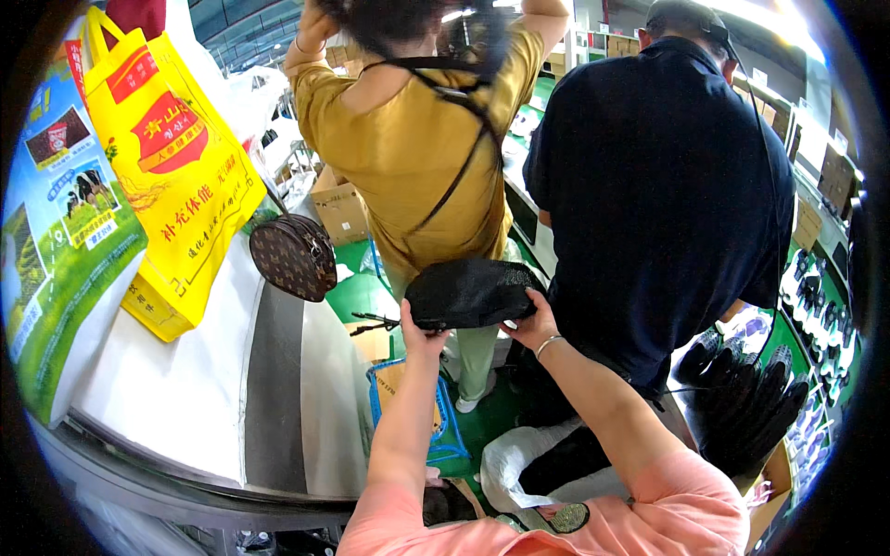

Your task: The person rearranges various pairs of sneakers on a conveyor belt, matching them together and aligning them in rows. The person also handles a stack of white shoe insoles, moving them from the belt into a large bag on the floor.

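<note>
Left hand [426, 335] and right hand [536, 322]: fingers holding opposite ends of black soft item [475, 292], behind mustard shirt [422, 157].

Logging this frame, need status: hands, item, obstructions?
Left hand, right hand: gripping black mesh item at either end. Item held aloft. Person in yellow top, person in dark shirt close ahead.

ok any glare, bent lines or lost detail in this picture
Head view: glare from a light at upper right, black corners, the near edge of the table curved by the fisheye, and the dark shirt almost featureless; the black pouch has a clear outline.
</note>
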A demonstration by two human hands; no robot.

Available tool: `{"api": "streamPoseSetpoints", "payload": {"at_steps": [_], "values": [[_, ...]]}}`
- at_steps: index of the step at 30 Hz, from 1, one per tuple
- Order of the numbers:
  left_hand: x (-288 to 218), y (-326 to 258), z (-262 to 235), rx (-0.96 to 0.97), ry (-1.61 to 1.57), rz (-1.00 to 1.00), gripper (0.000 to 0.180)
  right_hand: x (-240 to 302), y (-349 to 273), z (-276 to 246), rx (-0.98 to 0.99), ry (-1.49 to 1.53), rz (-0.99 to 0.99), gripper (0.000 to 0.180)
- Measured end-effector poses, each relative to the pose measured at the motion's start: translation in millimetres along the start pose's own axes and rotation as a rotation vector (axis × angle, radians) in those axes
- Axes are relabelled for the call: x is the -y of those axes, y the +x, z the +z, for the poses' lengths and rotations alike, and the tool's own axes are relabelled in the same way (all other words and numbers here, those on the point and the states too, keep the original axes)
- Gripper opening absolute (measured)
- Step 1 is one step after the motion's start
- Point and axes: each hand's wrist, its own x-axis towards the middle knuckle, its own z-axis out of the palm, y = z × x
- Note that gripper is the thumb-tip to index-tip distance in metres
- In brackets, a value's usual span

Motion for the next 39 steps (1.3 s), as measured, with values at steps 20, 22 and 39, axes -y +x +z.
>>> {"api": "streamPoseSetpoints", "payload": {"at_steps": [20,22,39], "values": [[6.7,-29.6,28.2,-0.036,-0.074,0.042,0.059,13.7,-4.6,-4.6,0.076,0.006,0.034,0.057],[6.0,-32.2,29.2,-0.032,-0.066,0.051,0.059,12.4,-1.4,-5.8,0.062,0.006,0.043,0.057],[0.6,-44.6,21.5,-0.073,-0.057,0.054,0.052,4.2,-30.4,2.3,0.039,-0.036,0.034,0.05]]}}
